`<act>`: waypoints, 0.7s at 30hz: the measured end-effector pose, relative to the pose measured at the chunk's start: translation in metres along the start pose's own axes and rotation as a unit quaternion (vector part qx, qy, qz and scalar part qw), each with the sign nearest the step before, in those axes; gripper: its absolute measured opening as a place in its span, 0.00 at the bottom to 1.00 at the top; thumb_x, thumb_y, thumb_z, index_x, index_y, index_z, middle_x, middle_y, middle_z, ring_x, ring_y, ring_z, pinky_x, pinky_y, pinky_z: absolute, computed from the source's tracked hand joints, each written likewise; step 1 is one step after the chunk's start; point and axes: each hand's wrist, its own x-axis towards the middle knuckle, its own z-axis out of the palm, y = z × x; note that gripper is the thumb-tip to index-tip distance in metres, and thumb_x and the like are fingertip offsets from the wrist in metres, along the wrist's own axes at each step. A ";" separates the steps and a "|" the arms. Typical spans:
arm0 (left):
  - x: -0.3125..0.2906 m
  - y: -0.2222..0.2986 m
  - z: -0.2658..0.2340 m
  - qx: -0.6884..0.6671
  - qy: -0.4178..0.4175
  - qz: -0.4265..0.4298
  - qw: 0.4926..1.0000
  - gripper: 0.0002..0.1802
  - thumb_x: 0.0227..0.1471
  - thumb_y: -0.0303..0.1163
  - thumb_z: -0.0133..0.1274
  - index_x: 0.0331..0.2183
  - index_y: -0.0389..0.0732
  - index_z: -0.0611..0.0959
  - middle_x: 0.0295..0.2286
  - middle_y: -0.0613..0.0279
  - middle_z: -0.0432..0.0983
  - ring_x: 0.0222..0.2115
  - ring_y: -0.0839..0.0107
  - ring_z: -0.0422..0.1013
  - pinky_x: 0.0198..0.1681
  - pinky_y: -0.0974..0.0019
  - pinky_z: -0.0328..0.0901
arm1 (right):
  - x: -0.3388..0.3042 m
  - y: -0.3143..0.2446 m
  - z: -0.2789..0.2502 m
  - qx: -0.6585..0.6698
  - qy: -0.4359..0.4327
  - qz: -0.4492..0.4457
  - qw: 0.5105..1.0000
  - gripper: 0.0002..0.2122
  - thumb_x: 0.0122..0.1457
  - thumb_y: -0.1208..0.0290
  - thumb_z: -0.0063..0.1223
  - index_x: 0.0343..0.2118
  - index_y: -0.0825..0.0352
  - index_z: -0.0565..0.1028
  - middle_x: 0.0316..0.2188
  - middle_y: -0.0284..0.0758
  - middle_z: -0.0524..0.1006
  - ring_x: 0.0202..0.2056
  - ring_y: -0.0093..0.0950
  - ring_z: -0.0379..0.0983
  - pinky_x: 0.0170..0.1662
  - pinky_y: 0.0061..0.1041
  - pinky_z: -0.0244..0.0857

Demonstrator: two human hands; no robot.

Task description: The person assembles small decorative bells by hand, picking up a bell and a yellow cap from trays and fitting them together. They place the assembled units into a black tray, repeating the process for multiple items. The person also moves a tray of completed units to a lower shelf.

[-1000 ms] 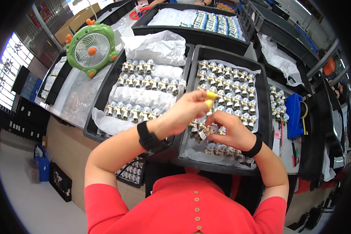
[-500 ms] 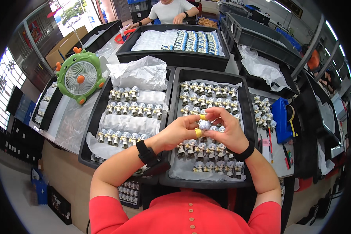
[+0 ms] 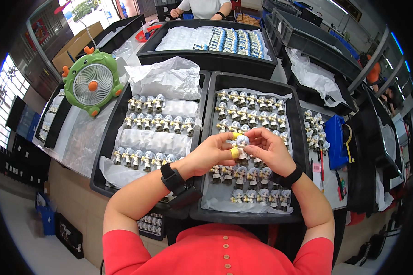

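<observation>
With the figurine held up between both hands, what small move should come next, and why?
Perhaps turn the figurine slightly: the left hand and right hand both touch it above the black tray, so one could steady it while the other rotates it.

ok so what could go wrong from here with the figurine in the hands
The held figurine is pinched by fingertips of the left hand and right hand, so a slip might drop it onto the rows of figurines in the black tray below.
The right wrist's black wristband appears close to those rows, so lowering that arm could knock some out of line.
</observation>
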 end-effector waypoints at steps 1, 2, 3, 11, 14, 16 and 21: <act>0.000 -0.001 0.000 -0.009 -0.001 0.007 1.000 0.27 0.51 0.27 0.51 0.52 0.36 0.62 0.37 0.62 0.73 0.36 0.78 0.70 0.40 0.73 0.68 | 0.001 0.001 -0.001 0.006 0.002 0.009 1.000 0.13 0.51 0.77 0.55 0.41 0.69 0.70 0.33 0.31 0.73 0.34 0.19 0.71 0.39 0.18 0.66; 0.001 -0.002 0.000 -0.009 -0.003 0.010 1.000 0.27 0.51 0.27 0.51 0.52 0.36 0.62 0.37 0.62 0.73 0.36 0.78 0.70 0.40 0.73 0.68 | 0.001 0.001 -0.001 0.012 0.004 0.018 1.000 0.13 0.52 0.77 0.54 0.41 0.69 0.70 0.33 0.31 0.73 0.34 0.19 0.71 0.39 0.18 0.66; 0.001 -0.002 0.000 -0.010 -0.005 0.013 1.000 0.28 0.51 0.27 0.51 0.53 0.36 0.62 0.37 0.62 0.73 0.36 0.78 0.70 0.40 0.73 0.68 | 0.000 0.001 -0.001 0.010 0.006 0.015 1.000 0.13 0.52 0.78 0.54 0.41 0.69 0.70 0.33 0.31 0.73 0.34 0.19 0.71 0.39 0.18 0.66; 0.001 -0.004 -0.001 -0.004 0.003 0.019 1.000 0.28 0.51 0.25 0.50 0.53 0.37 0.61 0.37 0.62 0.73 0.35 0.77 0.70 0.40 0.72 0.68 | 0.001 0.000 0.001 0.021 0.004 0.025 0.999 0.12 0.53 0.78 0.52 0.41 0.70 0.69 0.34 0.32 0.73 0.34 0.20 0.72 0.39 0.18 0.67; 0.001 -0.004 0.000 -0.003 0.006 0.017 1.000 0.28 0.51 0.24 0.50 0.53 0.37 0.61 0.36 0.62 0.73 0.35 0.77 0.70 0.40 0.71 0.68 | 0.000 0.002 0.000 0.022 0.004 0.024 0.999 0.12 0.53 0.78 0.52 0.41 0.70 0.69 0.34 0.32 0.73 0.35 0.20 0.72 0.39 0.18 0.67; 0.000 -0.004 -0.001 -0.002 0.000 0.023 1.000 0.28 0.51 0.24 0.49 0.54 0.38 0.61 0.36 0.62 0.73 0.35 0.77 0.70 0.40 0.71 0.68 | 0.001 0.002 -0.001 0.025 0.003 0.027 0.999 0.12 0.53 0.78 0.52 0.41 0.70 0.69 0.35 0.32 0.73 0.35 0.19 0.72 0.40 0.18 0.67; 0.000 -0.005 -0.001 -0.006 0.002 0.016 1.000 0.28 0.51 0.23 0.49 0.54 0.38 0.60 0.36 0.62 0.72 0.36 0.76 0.70 0.41 0.70 0.68 | 0.001 0.002 0.000 0.031 0.002 0.030 0.999 0.12 0.53 0.78 0.52 0.42 0.69 0.69 0.35 0.31 0.73 0.36 0.19 0.71 0.40 0.18 0.67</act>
